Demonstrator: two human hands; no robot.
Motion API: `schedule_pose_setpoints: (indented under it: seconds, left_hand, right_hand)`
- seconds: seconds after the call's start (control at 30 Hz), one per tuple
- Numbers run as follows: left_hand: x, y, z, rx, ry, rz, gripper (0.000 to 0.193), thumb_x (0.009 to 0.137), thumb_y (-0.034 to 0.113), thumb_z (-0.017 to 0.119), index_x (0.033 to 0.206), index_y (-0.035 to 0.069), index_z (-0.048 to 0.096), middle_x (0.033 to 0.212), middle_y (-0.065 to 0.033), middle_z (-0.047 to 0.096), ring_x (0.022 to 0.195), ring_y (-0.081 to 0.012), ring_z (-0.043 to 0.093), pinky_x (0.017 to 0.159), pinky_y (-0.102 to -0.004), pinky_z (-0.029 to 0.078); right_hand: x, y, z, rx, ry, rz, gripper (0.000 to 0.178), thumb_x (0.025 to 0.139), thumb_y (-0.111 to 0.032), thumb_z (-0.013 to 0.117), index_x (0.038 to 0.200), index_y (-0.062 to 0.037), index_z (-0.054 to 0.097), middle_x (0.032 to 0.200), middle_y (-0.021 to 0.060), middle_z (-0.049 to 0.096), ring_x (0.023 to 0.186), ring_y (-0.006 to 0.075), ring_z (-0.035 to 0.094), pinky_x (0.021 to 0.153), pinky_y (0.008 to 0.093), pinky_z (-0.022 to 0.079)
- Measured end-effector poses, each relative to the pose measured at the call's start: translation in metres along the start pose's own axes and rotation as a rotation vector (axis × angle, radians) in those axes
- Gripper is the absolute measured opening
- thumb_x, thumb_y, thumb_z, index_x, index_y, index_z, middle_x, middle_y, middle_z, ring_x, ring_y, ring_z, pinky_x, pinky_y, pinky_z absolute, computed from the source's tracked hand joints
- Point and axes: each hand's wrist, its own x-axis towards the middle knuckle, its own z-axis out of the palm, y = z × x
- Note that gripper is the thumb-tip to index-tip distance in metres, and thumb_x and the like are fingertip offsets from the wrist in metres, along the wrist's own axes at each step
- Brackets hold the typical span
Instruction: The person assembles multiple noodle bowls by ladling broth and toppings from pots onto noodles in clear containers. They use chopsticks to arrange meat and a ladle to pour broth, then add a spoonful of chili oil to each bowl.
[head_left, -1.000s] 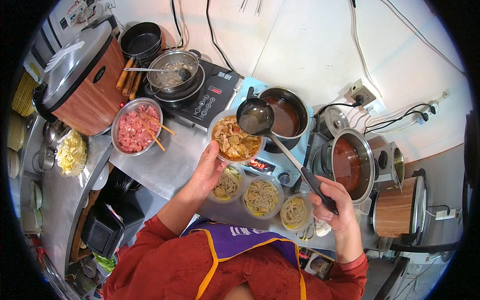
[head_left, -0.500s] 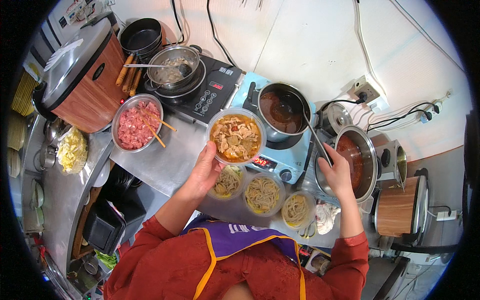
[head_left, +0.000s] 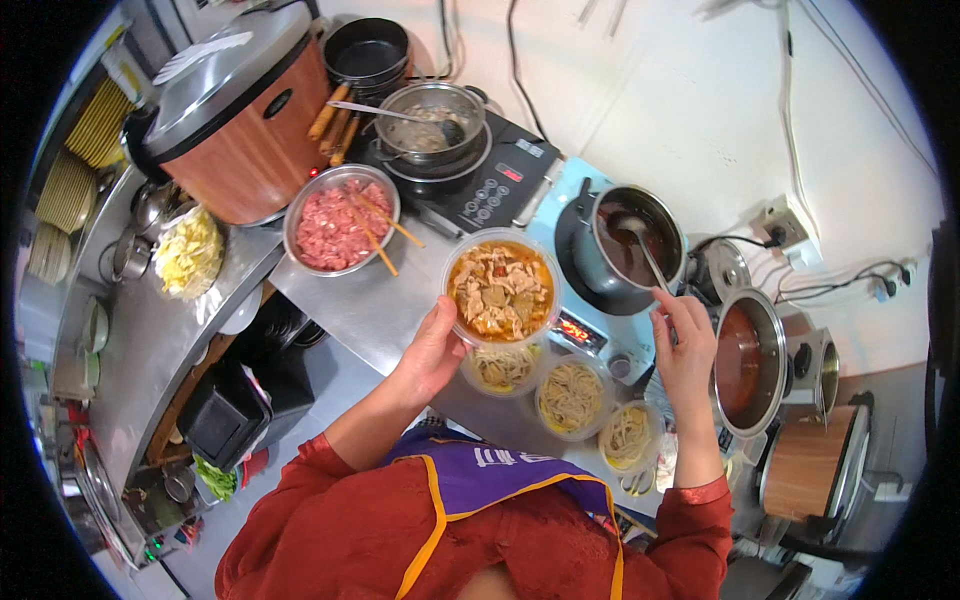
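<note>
My left hand (head_left: 438,348) grips a round clear plastic bowl (head_left: 447,300) by its near-left side. Cooked meat slices in orange-brown broth (head_left: 503,290) fill it. To the right, my right hand (head_left: 686,345) is at the handle of a metal ladle (head_left: 652,256), fingers curled about its upper end; part of the grip is hidden. The ladle's head rests in dark broth inside a deep grey pot (head_left: 615,265). That pot stands on a light-blue induction cooker (head_left: 565,215). Below the held bowl are three clear bowls of noodles (head_left: 571,397) (head_left: 503,368) (head_left: 629,438).
A metal bowl of raw meat (head_left: 345,225) with chopsticks stands left. Behind it are a black cooker (head_left: 500,180) with a strainer pan (head_left: 428,120) and a wood-patterned rice cooker (head_left: 240,130). At right, a wide pot (head_left: 775,370) holds red sauce. A bag of chopped vegetables (head_left: 188,255) sits far left.
The view has shifted, so the counter things appear farther right. My right hand has tipped the ladle, and its head now shows in the pot. The left hand still holds the soup bowl.
</note>
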Motion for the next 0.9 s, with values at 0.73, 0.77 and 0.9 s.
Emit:
schedule_pose_setpoints:
  seconds: [0.73,0.77,0.9]
  left_hand:
    - [-0.157,0.074,-0.123,0.077,0.354,0.315,0.112,0.068,0.078,0.055,0.150,0.008,0.022,0.153,-0.0096,0.031,0.140,-0.0279,0.029,0.116,-0.0470,0.023]
    - [-0.157,0.074,-0.126,0.077,0.380,0.322,0.111,0.068,0.078,0.055,0.150,0.009,0.023,0.152,-0.0092,0.032,0.140,-0.0277,0.029,0.116,-0.0468,0.023]
    - [-0.154,0.076,-0.129,0.046,0.362,0.310,0.105,0.072,0.074,0.055,0.149,0.009,0.025,0.153,-0.0068,0.032,0.140,-0.0249,0.030,0.117,-0.0445,0.022]
  right_hand:
    - [0.136,-0.123,0.325,0.114,-0.286,-1.183,0.054,0.073,-0.014,0.067,0.124,-0.0276,0.058,0.114,0.0067,0.055,0.097,0.0219,0.057,0.079,0.0356,0.047]
    - [0.134,-0.129,0.324,0.183,-0.282,-1.168,0.049,0.072,-0.014,0.068,0.120,-0.0241,0.060,0.112,0.0068,0.055,0.096,0.0225,0.058,0.080,0.0357,0.048]
    - [0.111,-0.147,0.287,0.453,0.022,-0.913,0.025,0.076,-0.011,0.067,0.100,-0.0130,0.062,0.101,0.0068,0.055,0.090,0.0239,0.062,0.072,0.0342,0.053]
